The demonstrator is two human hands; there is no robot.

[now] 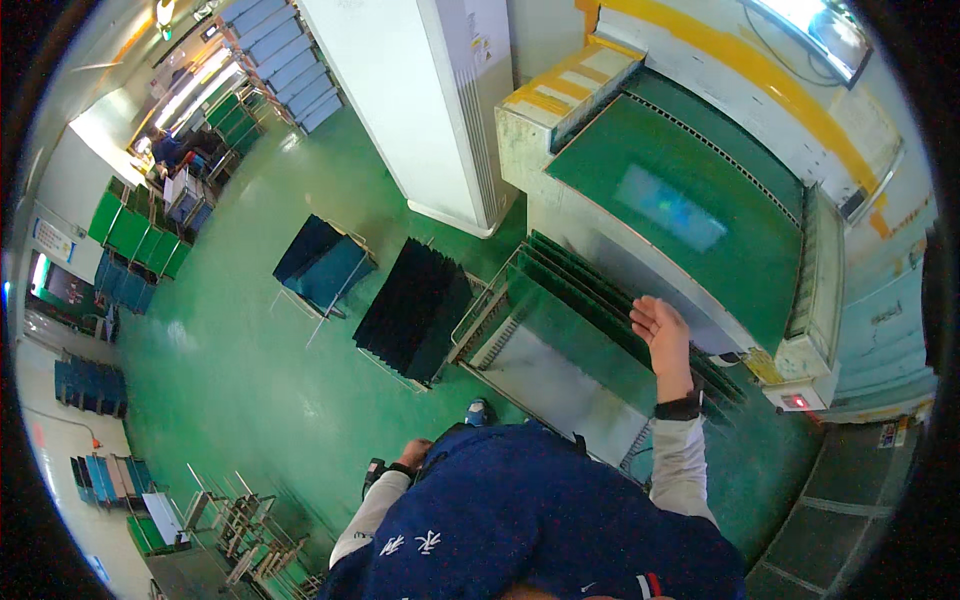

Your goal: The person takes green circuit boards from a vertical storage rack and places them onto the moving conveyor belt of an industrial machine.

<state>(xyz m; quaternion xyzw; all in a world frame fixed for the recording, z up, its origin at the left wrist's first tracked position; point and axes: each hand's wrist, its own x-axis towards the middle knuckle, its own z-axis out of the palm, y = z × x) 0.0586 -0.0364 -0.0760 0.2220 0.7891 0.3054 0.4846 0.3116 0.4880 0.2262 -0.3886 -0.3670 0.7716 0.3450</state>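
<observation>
My right hand [660, 325] is raised over a wire rack [489, 310]. Its fingers are stretched out, with nothing visible in them. Just beside and below it stand several thin dark green panels [575, 290], upright in the rack's far side. I cannot tell whether the hand touches a panel edge. Close against my body on the left hangs my left hand [417, 453], its fingers mostly hidden. A white-grey base [560, 375] shows through the rack's near part.
Beyond the rack stands a machine with a green bed [690, 190]. Two racks of dark panels [415, 310] and blue panels [325, 265] are to the left. A white pillar [400, 90] rises ahead. Metal frames [245, 530] stand at lower left, a grey cabinet [840, 500] at lower right.
</observation>
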